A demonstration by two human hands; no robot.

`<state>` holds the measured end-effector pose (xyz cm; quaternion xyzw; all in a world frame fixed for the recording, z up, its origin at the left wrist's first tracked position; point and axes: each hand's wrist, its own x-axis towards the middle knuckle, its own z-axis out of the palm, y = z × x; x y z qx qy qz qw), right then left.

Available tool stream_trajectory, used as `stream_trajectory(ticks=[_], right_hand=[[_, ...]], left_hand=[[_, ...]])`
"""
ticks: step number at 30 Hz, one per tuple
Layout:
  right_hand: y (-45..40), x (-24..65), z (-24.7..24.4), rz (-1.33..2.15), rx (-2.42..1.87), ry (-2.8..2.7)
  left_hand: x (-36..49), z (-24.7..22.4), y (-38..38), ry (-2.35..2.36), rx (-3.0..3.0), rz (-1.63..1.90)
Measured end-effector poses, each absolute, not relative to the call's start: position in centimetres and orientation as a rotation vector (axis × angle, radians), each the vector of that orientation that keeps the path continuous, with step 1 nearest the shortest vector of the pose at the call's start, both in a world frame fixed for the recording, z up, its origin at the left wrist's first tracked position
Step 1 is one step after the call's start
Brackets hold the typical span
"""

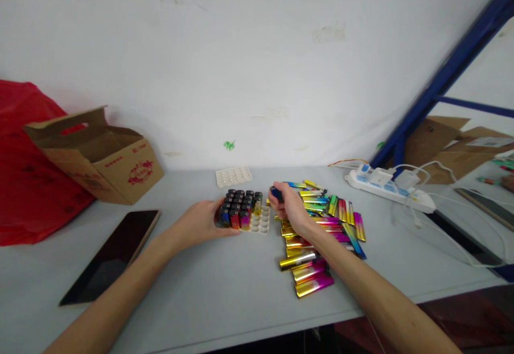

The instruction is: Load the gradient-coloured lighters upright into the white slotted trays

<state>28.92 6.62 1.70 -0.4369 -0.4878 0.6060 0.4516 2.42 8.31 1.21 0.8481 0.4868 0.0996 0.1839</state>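
Observation:
Several lighters (236, 206) with black tops stand upright in rows in a white tray (261, 223) with round holes. My left hand (209, 219) is wrapped round the left side of this group, thumb along the near edge. The tray's right part shows bare holes. My right hand (291, 204) is closed on a lighter (276, 194), of which a dark blue part shows; the rest is hidden by the fingers. Under and around the right forearm lies a pile of shiny gold, pink, blue and green lighters (311, 284).
A second white tray (233, 176) lies near the wall. At left are an open cardboard box (128, 172), a red bag (32, 182) and a dark tablet (114, 255). A power strip (389, 190) with plugs and cables sits at right, by a blue metal frame (433, 91).

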Motion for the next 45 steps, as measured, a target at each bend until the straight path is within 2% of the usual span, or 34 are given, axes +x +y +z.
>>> stream_trajectory(ticks=[5,11,19,23,32,41,45], right_hand=[[6.5,28.8,1.6,1.56,-0.992,-1.233],[6.2,29.0,1.6,1.412,-1.031,-1.383],[4.7,29.8,2.5,0.52,-0.964,-1.978],[4.6,29.6,2.5,0.236,-0.899,-2.041],[5.8,30.8,1.4,0.391,-1.023,-2.166],[6.1,30.4,1.6,0.217,-1.273,-2.451],[6.5,31.0,1.8,0.302,-1.25,-2.471]], left_hand=[[2.3,1.1,8.4,1.36,2.396,0.289],[2.4,1.2,8.2,1.338,2.366,0.311],[2.4,1.1,8.3,1.336,2.361,0.295],[2.2,1.0,8.3,1.303,2.383,0.326],[2.2,1.1,8.2,1.332,2.404,0.295],[2.4,1.1,8.3,1.366,2.411,0.279],[2.4,1.0,8.4,1.347,2.417,0.297]])
